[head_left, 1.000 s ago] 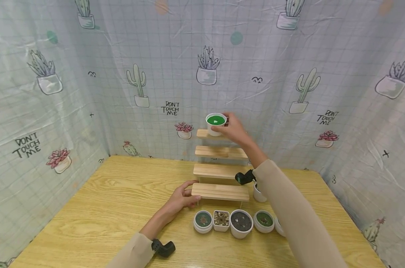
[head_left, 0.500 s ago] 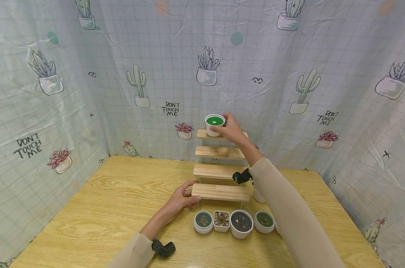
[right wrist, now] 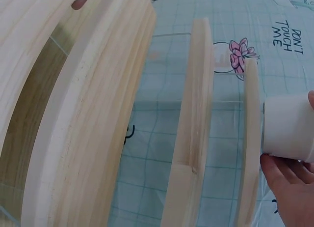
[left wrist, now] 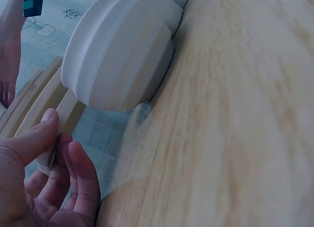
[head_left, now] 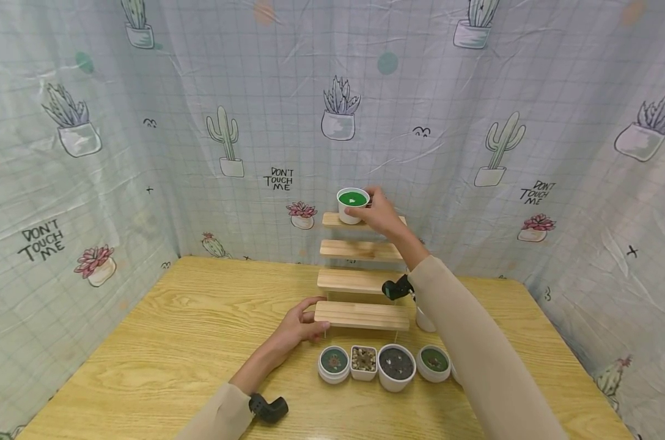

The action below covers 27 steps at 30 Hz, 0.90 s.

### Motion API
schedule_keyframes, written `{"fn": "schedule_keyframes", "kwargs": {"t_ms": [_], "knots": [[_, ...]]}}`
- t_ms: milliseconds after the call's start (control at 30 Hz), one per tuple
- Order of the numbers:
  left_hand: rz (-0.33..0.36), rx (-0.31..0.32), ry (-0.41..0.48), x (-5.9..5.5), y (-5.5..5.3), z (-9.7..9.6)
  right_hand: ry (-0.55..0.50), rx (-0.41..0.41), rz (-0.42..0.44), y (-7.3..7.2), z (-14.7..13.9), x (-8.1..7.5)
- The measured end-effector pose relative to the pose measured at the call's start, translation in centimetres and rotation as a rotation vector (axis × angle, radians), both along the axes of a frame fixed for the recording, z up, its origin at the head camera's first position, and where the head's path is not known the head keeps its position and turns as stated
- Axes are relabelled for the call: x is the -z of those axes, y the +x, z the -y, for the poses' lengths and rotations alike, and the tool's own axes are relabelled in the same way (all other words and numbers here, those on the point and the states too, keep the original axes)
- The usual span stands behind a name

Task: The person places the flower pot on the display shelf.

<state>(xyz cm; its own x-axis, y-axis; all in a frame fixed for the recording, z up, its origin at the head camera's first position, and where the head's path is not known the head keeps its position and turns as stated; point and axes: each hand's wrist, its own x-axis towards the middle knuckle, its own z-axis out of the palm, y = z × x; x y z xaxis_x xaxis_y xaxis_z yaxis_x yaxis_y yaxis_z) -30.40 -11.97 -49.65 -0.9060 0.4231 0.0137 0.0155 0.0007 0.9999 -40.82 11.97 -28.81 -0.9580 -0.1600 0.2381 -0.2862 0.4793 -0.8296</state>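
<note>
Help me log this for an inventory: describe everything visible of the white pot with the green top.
The white pot is round and smooth-walled, plastic or ceramic by its look, its rim circling a green surface with a small pale mark. It is upright at the top shelf, left of centre in the head view; whether its base fully rests there is hard to tell. The right hand grips its right side, the thumb across the front.

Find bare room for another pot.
Free: the table left of the left hand and right of the right sleeve, plus the visible tops of the three lower shelves. Crowded: the pot row in front, and the left end of the top shelf, where the right hand holds a white pot.
</note>
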Motion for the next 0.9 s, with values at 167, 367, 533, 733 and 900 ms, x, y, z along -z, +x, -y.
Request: {"fn": "schedule_keyframes", "kwargs": {"t_ms": [167, 367, 533, 733, 900], "knots": [[-0.005, -0.005, -0.003, 0.03, -0.03, -0.02, 0.027, 0.01, 0.003, -0.11, 0.2, -0.01], [-0.002, -0.004, -0.001, 0.12, -0.07, -0.06, 0.043, 0.012, 0.005, -0.23, 0.41, 0.09], [0.001, -0.002, 0.002, -0.03, 0.03, 0.01, 0.029, 0.01, 0.011, -0.06, 0.46, 0.04], [0.002, 0.002, 0.005, -0.14, 0.13, 0.12, 0.034, 0.011, 0.015, 0.19, 0.44, -0.03], [0.006, 0.003, 0.005, -0.11, 0.19, 0.13, 0.064, 0.015, 0.01, 0.27, 0.38, 0.08]]}}
